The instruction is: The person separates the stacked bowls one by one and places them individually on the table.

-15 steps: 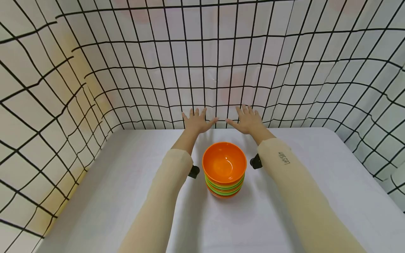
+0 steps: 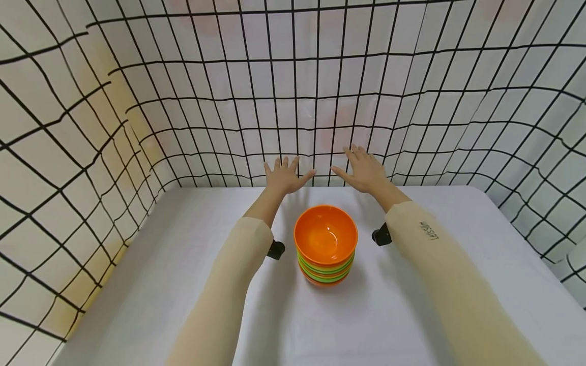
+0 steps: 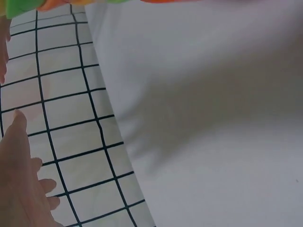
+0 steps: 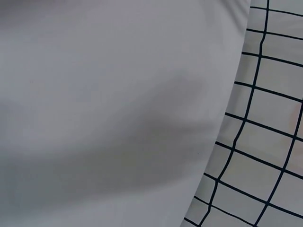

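Observation:
A stack of orange and green bowls [image 2: 325, 239] stands on the white table, an orange one on top with its hollow facing up. Past the stack, to its left, my left hand [image 2: 284, 179] is held out over the far edge with fingers spread, holding nothing. Its thumb and some fingertips show in the left wrist view [image 3: 19, 179]. My right hand [image 2: 364, 172] reaches out likewise on the right side, fingers straight and thumb pointing inward. Both hands are apart from the bowls. The right wrist view shows only the cloth and a hand's shadow.
White cloth covers the table [image 2: 183, 244]. A white curtain with a black grid pattern [image 2: 302, 81] rises behind the far edge and along both sides. Black wrist cameras sit under both sleeves, one [image 2: 276, 250] left of the bowls and one [image 2: 381, 235] right of them.
My right hand and forearm have shifted slightly right, away from the bowls. The left forearm has moved a little left, its hand staying nearly in place. The bowls stay put.

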`<state>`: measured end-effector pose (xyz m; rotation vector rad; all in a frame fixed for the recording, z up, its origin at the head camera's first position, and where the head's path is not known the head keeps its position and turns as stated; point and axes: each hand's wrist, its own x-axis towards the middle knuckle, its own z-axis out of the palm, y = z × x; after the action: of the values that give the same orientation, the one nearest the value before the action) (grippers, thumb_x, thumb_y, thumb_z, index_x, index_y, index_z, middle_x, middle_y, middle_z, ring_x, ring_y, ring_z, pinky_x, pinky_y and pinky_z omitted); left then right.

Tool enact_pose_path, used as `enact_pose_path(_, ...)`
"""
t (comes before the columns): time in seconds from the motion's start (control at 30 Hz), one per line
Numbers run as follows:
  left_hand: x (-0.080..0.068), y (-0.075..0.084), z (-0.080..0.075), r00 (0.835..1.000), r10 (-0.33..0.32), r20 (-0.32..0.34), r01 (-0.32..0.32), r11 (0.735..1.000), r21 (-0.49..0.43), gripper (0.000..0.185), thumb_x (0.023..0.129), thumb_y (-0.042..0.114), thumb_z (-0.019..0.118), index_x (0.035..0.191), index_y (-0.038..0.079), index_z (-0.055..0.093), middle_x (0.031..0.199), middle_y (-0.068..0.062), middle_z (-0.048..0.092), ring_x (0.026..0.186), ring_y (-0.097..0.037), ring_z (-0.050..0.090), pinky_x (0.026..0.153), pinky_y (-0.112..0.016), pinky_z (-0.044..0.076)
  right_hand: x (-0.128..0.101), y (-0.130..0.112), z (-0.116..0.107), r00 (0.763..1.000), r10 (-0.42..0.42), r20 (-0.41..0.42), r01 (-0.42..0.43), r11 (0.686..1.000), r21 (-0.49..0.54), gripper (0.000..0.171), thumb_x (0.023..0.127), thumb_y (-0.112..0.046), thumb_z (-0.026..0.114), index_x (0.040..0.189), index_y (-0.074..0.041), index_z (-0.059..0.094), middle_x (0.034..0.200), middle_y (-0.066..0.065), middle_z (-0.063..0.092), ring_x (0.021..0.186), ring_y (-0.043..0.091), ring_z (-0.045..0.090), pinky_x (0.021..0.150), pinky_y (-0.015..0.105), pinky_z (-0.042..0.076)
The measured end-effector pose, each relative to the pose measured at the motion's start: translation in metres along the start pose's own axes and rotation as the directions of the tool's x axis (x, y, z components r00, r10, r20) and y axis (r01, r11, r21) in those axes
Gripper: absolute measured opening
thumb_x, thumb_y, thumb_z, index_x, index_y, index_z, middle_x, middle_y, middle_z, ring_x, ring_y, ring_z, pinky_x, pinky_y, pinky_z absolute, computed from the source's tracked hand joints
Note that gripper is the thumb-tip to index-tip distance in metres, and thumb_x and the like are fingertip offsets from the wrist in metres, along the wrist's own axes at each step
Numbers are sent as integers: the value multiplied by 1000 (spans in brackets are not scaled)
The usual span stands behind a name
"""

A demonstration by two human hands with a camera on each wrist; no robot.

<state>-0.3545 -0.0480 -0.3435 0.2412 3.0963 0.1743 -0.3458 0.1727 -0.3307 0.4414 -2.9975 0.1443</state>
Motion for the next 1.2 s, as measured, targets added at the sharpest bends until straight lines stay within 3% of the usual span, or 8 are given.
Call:
enact_pose_path(0.17,0,-3,-1,1000,14,28,-12,998,-64,85,82,78,12,150,26,8,155,-8,11,142,-31,5,112,-58,-3,-6,4,-2,998,-50,-48,52,997,54,83,90,-65,31,148,-7,17,153,16,11,140,33,11,114,51,15)
enact_pose_path(0.27,3,-6,3,999,20,32,-14,988,-157,89,78,82,8,149,29,7,155,-7,10,142,-31,5,111,-59,-4,-11,7,-1,994,-74,-79,81,992,94,82,90,-65,33,147,-8,19,153,16,13,140,33,13,111,54,19)
enact_pose_path(0.4,-2,-7,4,999,50,7,-45,952,-302,86,80,80,11,149,29,12,154,-5,17,141,-33,12,111,-60,-1,-20,10,2,991,-87,-105,101,986,134,80,89,-65,34,148,-12,19,153,14,15,140,33,16,106,59,27)
enact_pose_path(0.6,-20,1,-1,993,119,-13,-113,892,-437,74,89,69,18,149,25,18,152,-4,24,140,-33,17,111,-60,3,-33,8,5,986,-121,-118,142,971,191,76,91,-61,37,148,-13,20,154,12,15,139,34,18,104,61,28)
enact_pose_path(0.77,-34,7,-2,985,174,15,-134,808,-574,77,87,72,15,149,24,18,151,-4,26,140,-32,17,111,-61,3,-44,-1,5,978,-169,-123,199,933,300,73,92,-58,38,148,-16,19,154,9,15,139,31,18,106,61,25)
enact_pose_path(1.0,-60,9,0,958,285,31,-162,627,-762,82,85,75,17,148,22,20,153,2,19,140,-22,18,113,-52,17,-62,-16,10,962,-238,-136,274,839,470,69,94,-53,39,148,-14,21,153,9,19,139,30,19,110,56,20)
enact_pose_path(1.1,-73,10,0,954,299,30,-167,610,-774,84,84,76,18,148,21,22,153,1,21,140,-22,19,112,-52,18,-71,-20,13,961,-240,-136,276,805,525,65,95,-49,39,148,-14,22,152,8,21,139,30,22,110,57,20)
enact_pose_path(1.2,-83,9,1,953,301,35,-165,613,-772,82,83,77,18,147,26,22,152,3,22,139,-23,21,111,-54,19,-78,-23,16,958,-243,-149,285,788,546,62,96,-46,40,148,-16,22,152,8,23,138,30,24,109,57,22)
